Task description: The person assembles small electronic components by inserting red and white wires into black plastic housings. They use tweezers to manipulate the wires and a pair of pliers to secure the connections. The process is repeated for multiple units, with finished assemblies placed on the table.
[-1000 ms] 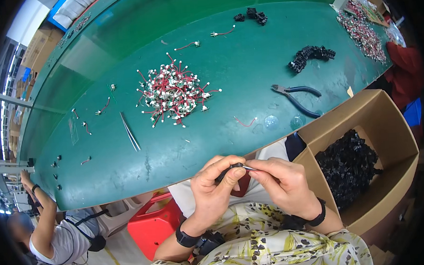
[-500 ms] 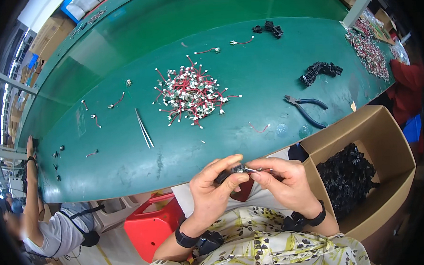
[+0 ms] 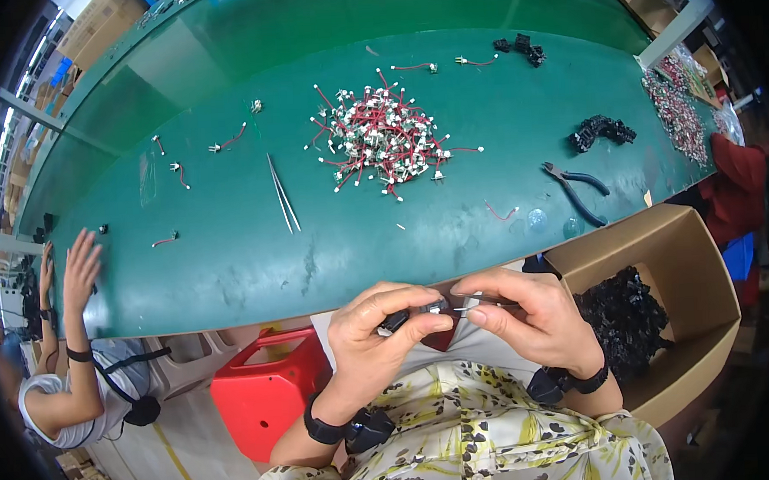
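My left hand [image 3: 373,329] is closed around a small black plastic part [image 3: 395,321], pinched between thumb and fingers above my lap, just off the table's near edge. My right hand [image 3: 536,315] pinches a thin metal tool [image 3: 497,301] whose tip points toward the part. Fingers cover most of the tool, so its exact kind is unclear. The tip and the part are close together; I cannot tell whether they touch. Beyond my hands, a pile of small white connectors with red wires [image 3: 388,140] lies on the green table [image 3: 238,274].
Tweezers [image 3: 283,195] lie left of the pile, and blue-handled cutting pliers [image 3: 577,191] to the right. Black parts form a curved row [image 3: 602,131]. A cardboard box [image 3: 710,310] of black parts stands at my right. A red stool [image 3: 266,394] and a co-worker's hand [image 3: 81,266] are at left.
The view has shifted, so the table's things sit farther right. My hands stay close together, still holding the part and the tool. The co-worker's raised hand has come into view over the table.
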### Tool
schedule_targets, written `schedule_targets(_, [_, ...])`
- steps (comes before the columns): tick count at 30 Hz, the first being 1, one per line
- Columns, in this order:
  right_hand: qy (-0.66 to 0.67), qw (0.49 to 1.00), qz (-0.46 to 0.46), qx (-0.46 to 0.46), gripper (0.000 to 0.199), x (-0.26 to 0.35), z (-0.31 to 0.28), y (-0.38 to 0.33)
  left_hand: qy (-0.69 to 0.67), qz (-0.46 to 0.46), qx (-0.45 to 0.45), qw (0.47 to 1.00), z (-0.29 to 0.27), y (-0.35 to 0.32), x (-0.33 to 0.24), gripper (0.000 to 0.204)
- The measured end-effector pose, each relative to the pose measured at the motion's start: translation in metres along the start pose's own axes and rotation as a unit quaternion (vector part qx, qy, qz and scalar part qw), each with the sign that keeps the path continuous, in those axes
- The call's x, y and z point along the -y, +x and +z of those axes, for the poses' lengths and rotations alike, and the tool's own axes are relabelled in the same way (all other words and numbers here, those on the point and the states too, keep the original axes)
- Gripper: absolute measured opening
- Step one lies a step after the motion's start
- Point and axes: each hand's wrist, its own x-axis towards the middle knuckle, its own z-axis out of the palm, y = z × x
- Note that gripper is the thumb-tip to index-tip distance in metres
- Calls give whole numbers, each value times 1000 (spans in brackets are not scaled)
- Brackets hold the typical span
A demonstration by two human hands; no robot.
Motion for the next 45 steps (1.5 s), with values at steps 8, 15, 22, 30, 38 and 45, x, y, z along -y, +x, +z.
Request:
schedule_targets(8, [-50, 997, -59, -9, 21, -6, 11, 4, 29, 53, 14, 998, -2, -1, -1, 25])
schedule_targets(15, [-94, 989, -80, -81, 16, -18, 27, 1, 62, 48, -6, 997, 0, -3, 3, 22])
schedule_targets(22, [-58, 992, -84, -74, 22, -12, 23, 22, 205, 18, -73, 976, -36, 10, -13, 18])
schedule_targets(30, [-5, 998, -16, -65, 24, -14, 10, 19, 558, 16, -378, 738, -253, 30, 22, 52])
schedule_targets(38, [81, 989, -61, -104, 33, -10, 23, 18, -530, -277, 40, 800, -33, 30, -8, 50])
schedule_targets(45, [89, 977, -53, -186, 44, -19, 13, 3, -563, -344, 26, 751, 28, 20, -7, 47])
